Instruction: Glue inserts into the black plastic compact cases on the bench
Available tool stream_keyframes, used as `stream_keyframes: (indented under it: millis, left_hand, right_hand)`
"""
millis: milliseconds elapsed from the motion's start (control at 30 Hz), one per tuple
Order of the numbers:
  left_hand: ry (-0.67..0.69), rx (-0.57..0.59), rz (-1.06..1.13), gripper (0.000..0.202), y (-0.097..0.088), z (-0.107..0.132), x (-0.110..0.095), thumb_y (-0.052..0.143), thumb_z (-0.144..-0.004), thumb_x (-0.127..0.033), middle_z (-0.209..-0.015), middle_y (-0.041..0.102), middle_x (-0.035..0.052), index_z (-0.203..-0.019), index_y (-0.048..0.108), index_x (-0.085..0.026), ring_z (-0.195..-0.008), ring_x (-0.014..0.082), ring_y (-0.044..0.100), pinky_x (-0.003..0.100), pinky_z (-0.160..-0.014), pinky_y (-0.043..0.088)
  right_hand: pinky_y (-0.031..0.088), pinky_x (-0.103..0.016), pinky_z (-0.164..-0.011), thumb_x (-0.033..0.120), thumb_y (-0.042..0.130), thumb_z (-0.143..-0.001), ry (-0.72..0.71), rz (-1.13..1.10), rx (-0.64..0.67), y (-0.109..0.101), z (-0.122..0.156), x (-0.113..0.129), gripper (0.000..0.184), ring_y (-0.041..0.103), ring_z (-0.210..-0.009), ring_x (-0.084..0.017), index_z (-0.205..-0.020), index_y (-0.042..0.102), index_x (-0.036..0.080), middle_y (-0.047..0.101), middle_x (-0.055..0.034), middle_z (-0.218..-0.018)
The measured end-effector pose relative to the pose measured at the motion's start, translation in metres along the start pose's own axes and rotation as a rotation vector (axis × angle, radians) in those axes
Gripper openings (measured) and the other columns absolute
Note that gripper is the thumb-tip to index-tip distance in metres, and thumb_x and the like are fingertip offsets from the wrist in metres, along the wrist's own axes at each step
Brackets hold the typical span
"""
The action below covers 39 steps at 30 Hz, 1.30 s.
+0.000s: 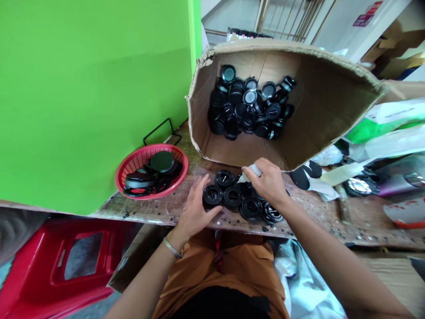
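Observation:
Several black round caps lie in a cluster on the worn wooden table in front of me. My left hand rests beside the leftmost cap, fingers stretched and touching its edge. My right hand hovers over the cluster, closed in a pinch on a small white tube-like piece whose tip points at one of the caps.
A large tilted cardboard box behind the cluster holds many more black caps. A red mesh basket with dark lids sits at the left, a red plastic stool below. Bags and clutter crowd the right.

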State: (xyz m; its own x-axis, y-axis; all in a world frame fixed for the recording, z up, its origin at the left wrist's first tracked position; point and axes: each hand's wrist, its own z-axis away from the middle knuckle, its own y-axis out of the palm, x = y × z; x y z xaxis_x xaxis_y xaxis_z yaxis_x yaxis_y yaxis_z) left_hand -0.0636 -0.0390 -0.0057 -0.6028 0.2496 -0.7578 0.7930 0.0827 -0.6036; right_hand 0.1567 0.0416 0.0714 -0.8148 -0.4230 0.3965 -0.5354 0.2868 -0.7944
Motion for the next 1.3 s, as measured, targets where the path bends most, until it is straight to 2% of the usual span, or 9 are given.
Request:
stream_keyframes:
  millis: [133,200,300,433,533,700,900,1100,1300]
  left_hand:
    - [-0.006,0.003,0.0,0.096,-0.001,-0.001,0.0,0.074,-0.076,-0.028,-0.144,0.047,0.0099,-0.151,0.014,-0.03,-0.14,0.0277,0.037,0.048,-0.115,0.031]
    - [-0.009,0.006,0.006,0.096,-0.001,-0.001,0.0,0.074,-0.077,-0.029,-0.145,0.046,0.0098,-0.151,0.013,-0.03,-0.14,0.0279,0.037,0.048,-0.115,0.031]
    - [-0.011,0.011,0.007,0.096,-0.002,-0.001,0.0,0.073,-0.077,-0.028,-0.145,0.046,0.0099,-0.151,0.013,-0.03,-0.14,0.0283,0.036,0.05,-0.115,0.03]
    - [-0.009,0.016,0.0,0.095,-0.002,-0.002,0.0,0.073,-0.077,-0.028,-0.144,0.047,0.0096,-0.151,0.013,-0.03,-0.14,0.0289,0.036,0.052,-0.116,0.029]
    - [0.004,0.02,-0.007,0.093,-0.001,-0.003,0.001,0.071,-0.078,-0.029,-0.144,0.047,0.011,-0.151,0.014,-0.028,-0.139,0.0304,0.037,0.053,-0.115,0.029]
    - [0.011,0.017,-0.036,0.095,0.0,-0.005,0.001,0.072,-0.077,-0.031,-0.144,0.047,0.0111,-0.152,0.013,-0.027,-0.139,0.0305,0.037,0.053,-0.116,0.027]
    - [-0.005,0.024,-0.022,0.093,0.0,-0.004,0.0,0.071,-0.078,-0.032,-0.144,0.047,0.0131,-0.152,0.014,-0.027,-0.134,0.0316,0.044,0.056,-0.112,0.033]
    - [0.033,0.011,-0.042,0.093,0.001,-0.005,0.001,0.071,-0.078,-0.032,-0.143,0.048,0.0126,-0.152,0.014,-0.026,-0.137,0.0314,0.04,0.055,-0.115,0.029]
    - [0.037,0.006,-0.046,0.093,0.002,-0.005,0.0,0.071,-0.078,-0.031,-0.143,0.047,0.0119,-0.152,0.015,-0.025,-0.136,0.0304,0.041,0.053,-0.115,0.029]
  right_hand:
    - [0.032,-0.03,-0.062,0.04,0.054,-0.085,0.023,-0.016,-0.015,0.004,-0.005,-0.001,0.037,0.044,-0.063,-0.016,-0.058,0.035,0.023,0.048,-0.0013,-0.064]
    - [0.032,-0.029,-0.06,0.041,0.056,-0.084,0.089,-0.051,-0.035,0.004,-0.006,-0.006,0.038,0.044,-0.061,-0.015,-0.056,0.036,0.023,0.049,-0.0011,-0.062]
    - [0.031,-0.028,-0.055,0.049,0.059,-0.08,0.313,-0.206,-0.052,0.0,-0.004,-0.023,0.041,0.043,-0.056,-0.014,-0.054,0.044,0.021,0.048,0.0002,-0.056]
    - [0.029,-0.026,-0.044,0.058,0.065,-0.072,0.64,-0.599,-0.063,-0.014,0.005,-0.058,0.042,0.039,-0.045,-0.012,-0.061,0.059,0.018,0.049,0.002,-0.049]
    - [0.026,-0.025,-0.039,0.059,0.069,-0.066,0.739,-0.735,-0.098,-0.025,0.016,-0.08,0.042,0.036,-0.041,-0.01,-0.061,0.06,0.017,0.048,0.0027,-0.046]
    - [0.027,-0.025,-0.042,0.06,0.07,-0.066,0.697,-0.647,-0.126,-0.034,0.031,-0.091,0.044,0.037,-0.042,-0.01,-0.059,0.061,0.017,0.049,0.003,-0.046]
    - [0.03,-0.025,-0.048,0.06,0.065,-0.072,0.644,-0.456,-0.11,-0.045,0.037,-0.088,0.046,0.04,-0.048,-0.011,-0.058,0.06,0.017,0.048,0.003,-0.048]
    - [0.03,-0.025,-0.05,0.059,0.062,-0.075,0.581,-0.324,-0.08,-0.061,0.049,-0.085,0.046,0.041,-0.053,-0.012,-0.058,0.058,0.017,0.048,0.0018,-0.052]
    - [0.027,-0.026,-0.049,0.057,0.059,-0.078,0.552,-0.257,-0.056,-0.061,0.056,-0.084,0.044,0.038,-0.053,-0.012,-0.058,0.054,0.018,0.043,0.0031,-0.052]
